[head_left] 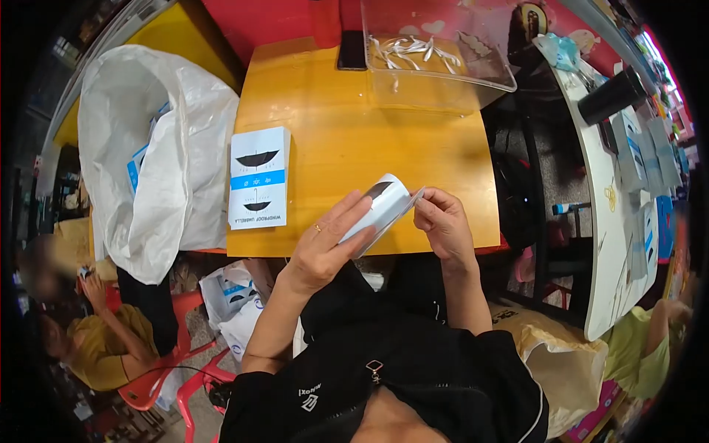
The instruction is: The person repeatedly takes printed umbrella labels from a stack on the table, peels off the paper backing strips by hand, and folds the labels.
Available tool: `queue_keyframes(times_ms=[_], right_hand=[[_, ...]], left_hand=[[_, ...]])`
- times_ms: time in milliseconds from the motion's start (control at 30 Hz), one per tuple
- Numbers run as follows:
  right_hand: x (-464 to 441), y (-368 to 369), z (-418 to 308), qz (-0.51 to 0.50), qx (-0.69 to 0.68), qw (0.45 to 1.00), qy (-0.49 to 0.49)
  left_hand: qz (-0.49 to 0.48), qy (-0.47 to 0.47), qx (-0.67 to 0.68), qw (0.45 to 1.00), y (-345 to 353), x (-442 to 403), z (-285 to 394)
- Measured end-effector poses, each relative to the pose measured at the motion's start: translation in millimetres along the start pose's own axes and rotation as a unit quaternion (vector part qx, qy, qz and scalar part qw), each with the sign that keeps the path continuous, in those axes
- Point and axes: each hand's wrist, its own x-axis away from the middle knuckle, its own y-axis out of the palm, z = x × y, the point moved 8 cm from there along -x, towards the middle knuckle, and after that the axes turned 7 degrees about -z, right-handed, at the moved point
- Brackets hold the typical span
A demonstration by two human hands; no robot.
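Above the front edge of the wooden table [332,148], my left hand [332,240] is wrapped round a curled white printed card [380,203] with a dark umbrella picture. My right hand [442,221] pinches the card's right edge between thumb and fingers. To the left on the table lies a stack of printed cards [258,179]; the top one reads "WINDPROOF UMBRELLA" and has a blue band. A clear plastic box [443,85] holding small white strips [413,53] stands at the table's back right.
A dark phone [352,52] lies at the table's back edge. At the left stands a big white sack [199,140]. A white side table [602,280] on the right bears a black cylinder [611,94]. Other people sit at lower left and far right.
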Motion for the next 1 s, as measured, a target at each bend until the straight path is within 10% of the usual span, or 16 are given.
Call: queue_keyframes(times_ms=[233, 400, 500, 633, 867, 1000], right_hand=[[-16.5, 6.6, 12.4, -0.021, -0.038, 0.999, -0.016], [-20.2, 11.1, -0.8, -0.022, 0.007, 0.996, -0.085], [-16.9, 16.4, -22.5, -0.021, 0.084, 0.984, -0.156], [-12.8, 25.6, -29.8, -0.050, 0.141, 0.972, -0.182], [-5.1, 24.3, -33.2, -0.050, 0.146, 0.968, -0.200], [-4.8, 21.4, -33.3, -0.057, 0.130, 0.970, -0.196]], left_hand=[[0.060, 0.039, -0.081, 0.994, 5.1, 8.6, 17.8], [0.102, -0.142, -0.011, 0.985, -4.8, 29.6, 1.7], [0.272, -0.375, 0.195, 0.865, -7.5, 74.0, -19.0], [0.233, -0.454, 0.649, 0.564, 38.2, 85.8, -31.5], [0.291, -0.445, 0.604, 0.594, 54.7, 103.8, -49.7], [0.219, -0.443, 0.713, 0.498, 61.8, 88.9, -34.2]])
